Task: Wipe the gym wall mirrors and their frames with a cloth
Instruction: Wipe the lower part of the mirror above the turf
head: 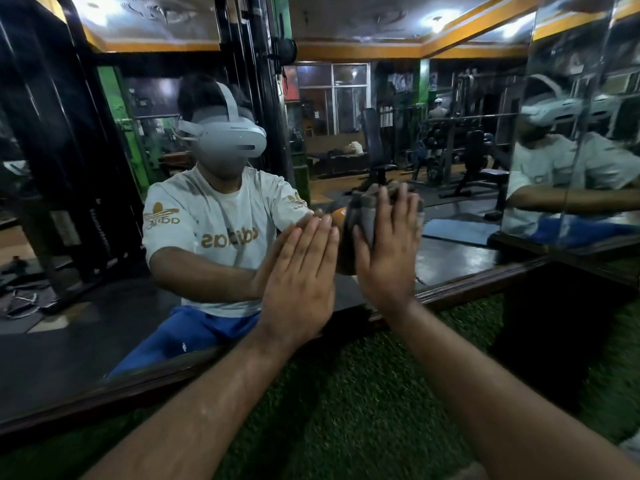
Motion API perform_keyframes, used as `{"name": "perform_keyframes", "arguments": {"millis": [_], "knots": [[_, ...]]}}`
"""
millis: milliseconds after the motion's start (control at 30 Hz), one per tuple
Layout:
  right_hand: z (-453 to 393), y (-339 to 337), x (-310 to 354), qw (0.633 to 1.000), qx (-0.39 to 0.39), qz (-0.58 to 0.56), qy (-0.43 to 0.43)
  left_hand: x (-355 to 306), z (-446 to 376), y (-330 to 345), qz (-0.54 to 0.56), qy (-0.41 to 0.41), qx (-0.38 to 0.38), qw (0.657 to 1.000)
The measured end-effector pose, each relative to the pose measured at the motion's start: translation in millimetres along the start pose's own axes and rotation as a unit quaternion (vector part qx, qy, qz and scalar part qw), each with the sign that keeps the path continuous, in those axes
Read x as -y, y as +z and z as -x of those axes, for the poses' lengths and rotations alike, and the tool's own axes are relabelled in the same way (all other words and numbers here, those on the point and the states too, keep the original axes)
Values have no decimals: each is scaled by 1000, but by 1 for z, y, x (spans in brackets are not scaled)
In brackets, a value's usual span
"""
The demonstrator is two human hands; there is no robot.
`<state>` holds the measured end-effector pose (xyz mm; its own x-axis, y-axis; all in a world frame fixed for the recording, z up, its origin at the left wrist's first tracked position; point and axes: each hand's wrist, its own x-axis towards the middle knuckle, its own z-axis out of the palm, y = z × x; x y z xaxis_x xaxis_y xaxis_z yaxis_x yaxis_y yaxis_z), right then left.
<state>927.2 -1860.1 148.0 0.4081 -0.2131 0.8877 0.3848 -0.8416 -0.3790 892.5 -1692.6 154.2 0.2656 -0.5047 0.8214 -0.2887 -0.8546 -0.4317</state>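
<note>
Right hand pressed the grey cloth flat-fingered against the mirror low near its frame, while left hand, released and flat, apparently braced on the glass.

Green turf floor; reflected gym shows orange ceiling trim, benches, windows.

Dim indoor light, with bluish-white ceiling lamps glaring at the upper right and reflected in the large wall mirror. The wide-angle lens bends lines towards the frame's edges. The green artificial turf floor blurs at bottom; corners fall dark and soft.
</note>
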Motion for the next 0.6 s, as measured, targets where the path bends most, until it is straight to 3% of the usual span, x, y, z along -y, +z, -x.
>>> {"name": "perform_keyframes", "arguments": {"millis": [67,133,167,233,300,333,400,467,500,533,600], "knots": [[19,1,-5,987,58,36,-148,13,-11,-9,6,-30,-29,999],[29,-6,-29,972,79,72,-209,25,-22,-15,-5,-38,-38,999],[22,-8,-39,978,66,70,-185,28,-28,-16,-15,-31,-34,999],[-9,-14,-34,1000,-1,9,-18,34,-40,-17,-27,-11,-16,999],[-45,-15,-8,985,-54,-60,155,38,-50,-15,-35,-7,-2,999],[-55,-14,8,982,-58,-64,166,39,-53,-14,-39,-10,2,999],[-53,-10,24,998,-36,-29,32,39,-53,-11,-54,-7,7,999],[-32,-8,13,990,3,15,-140,38,-50,-8,-64,5,5,998],[-22,-12,-3,981,19,40,-187,39,-50,-8,-61,7,3,998],[-17,-15,-19,980,23,58,-190,39,-49,-8,-57,7,2,998],[-23,-21,-36,997,-7,39,-60,39,-50,-8,-52,4,12,999]]}}
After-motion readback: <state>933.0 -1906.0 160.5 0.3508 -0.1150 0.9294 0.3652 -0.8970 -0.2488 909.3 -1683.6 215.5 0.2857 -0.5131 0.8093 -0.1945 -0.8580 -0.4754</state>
